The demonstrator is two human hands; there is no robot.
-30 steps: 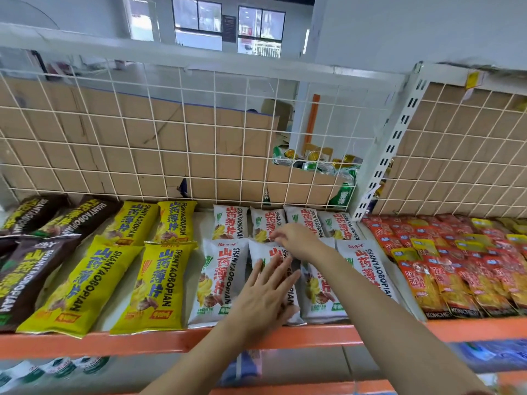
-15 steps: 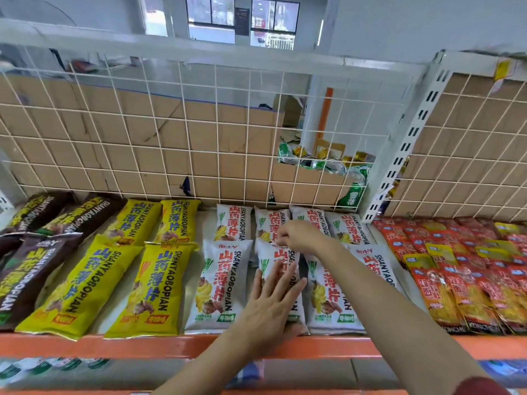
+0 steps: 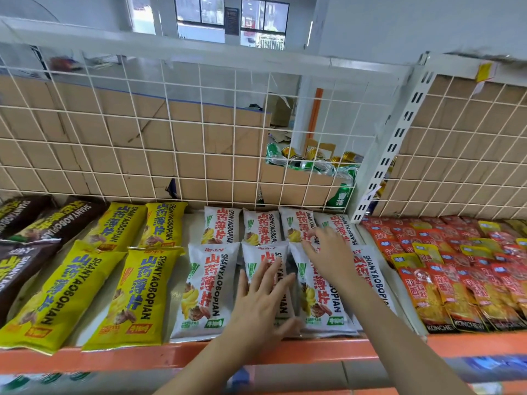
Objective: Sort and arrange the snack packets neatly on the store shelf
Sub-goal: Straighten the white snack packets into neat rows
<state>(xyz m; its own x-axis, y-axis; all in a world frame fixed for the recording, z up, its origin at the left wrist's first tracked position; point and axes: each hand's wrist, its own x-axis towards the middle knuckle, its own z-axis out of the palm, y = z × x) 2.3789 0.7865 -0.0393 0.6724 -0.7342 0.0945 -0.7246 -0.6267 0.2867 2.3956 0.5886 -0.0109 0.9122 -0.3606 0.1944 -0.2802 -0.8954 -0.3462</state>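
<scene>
White packets [image 3: 211, 280] being straightened: left hand [image 3: 256, 306] and, at one o'clock, right hand [image 3: 332, 253] press flat, fingers spread; next, probably, nudge edges flush.

Two bare hands and forearms, seen from a head-worn wide-angle camera. The left hand [image 3: 256, 306] shows its back, with long, slender fingers and a narrow wrist. The left forearm [image 3: 196, 372] is slim and uncovered from the wrist to the frame's bottom edge. The right hand [image 3: 332, 253] also shows its back, its fingertips slightly blurred. The right forearm [image 3: 399, 332], nearer the lens, looks longer and broader, widening toward the lower right, and is bare along all of its visible length. Nails are too small to make out.
</scene>
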